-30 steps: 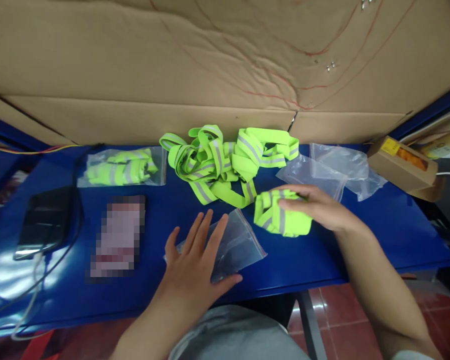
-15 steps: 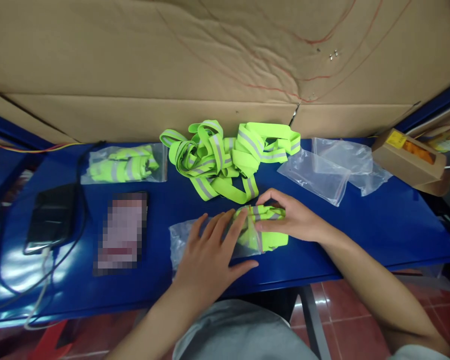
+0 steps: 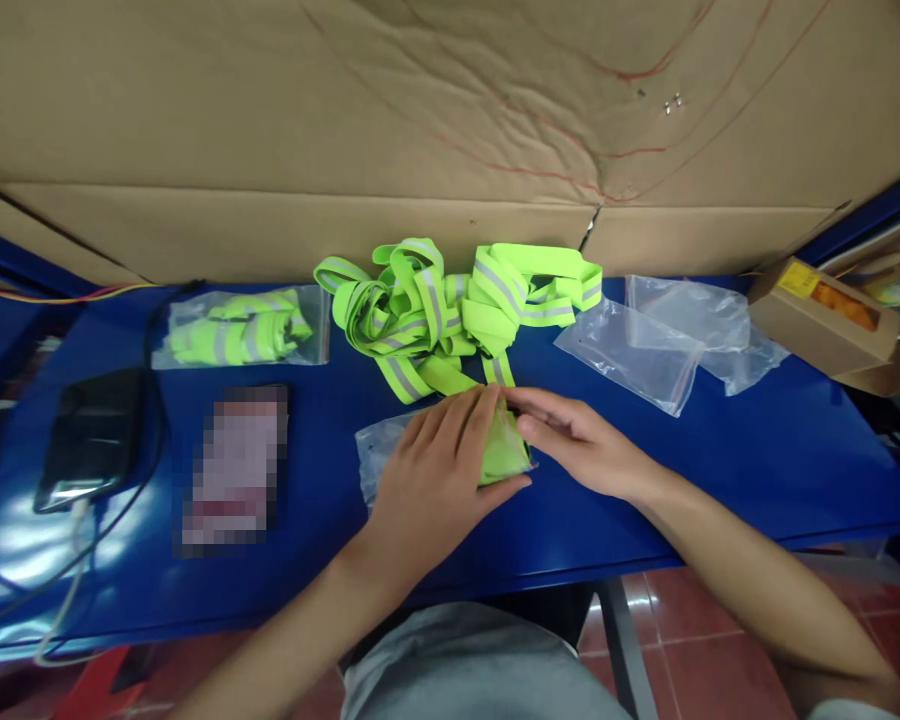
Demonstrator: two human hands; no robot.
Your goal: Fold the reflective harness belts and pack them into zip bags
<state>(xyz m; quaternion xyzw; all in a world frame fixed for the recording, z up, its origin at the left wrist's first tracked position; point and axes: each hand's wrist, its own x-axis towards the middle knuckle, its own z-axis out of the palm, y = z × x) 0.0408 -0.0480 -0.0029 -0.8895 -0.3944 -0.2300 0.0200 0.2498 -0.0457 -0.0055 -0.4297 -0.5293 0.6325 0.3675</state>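
One clear zip bag (image 3: pixel 375 455) is being worked on the blue table (image 3: pixel 765 470), w/ a neon strap bundle (image 3: pixel 504 455) seen thru the plastic at the mouth end. Step in hand is judged to be bagging, prob. nearly done: the bundle looks mostly in, tho part of it is hidden under the L hand (image 3: pixel 442 460). By that hand the bag is held from above, fingers & thumb closed round the filled part; by the R hand (image 3: pixel 585 440) the mouth is met w/ fingertips, thumb slightly parted from index, & whether film or strap is pinched can't be told. For the next move, a steady L hold & a light R push deeper into the bag would prob. be called for, w/ the mouth kept flat before any sealing is tried. Vs. half a sec ago: the bundle's R end was then left sticking out & held in the R hand; now it's covered by film, & the R fingers are drawn back to the mouth. Bag & L hand have been shifted slightly toward the loose strap heap (image 3: pixel 420 310), whose nearest loop is now partly hidden. Filled bag (image 3: pixel 240 335) & spare bags (image 3: pixel 630 350) are left unmoved.
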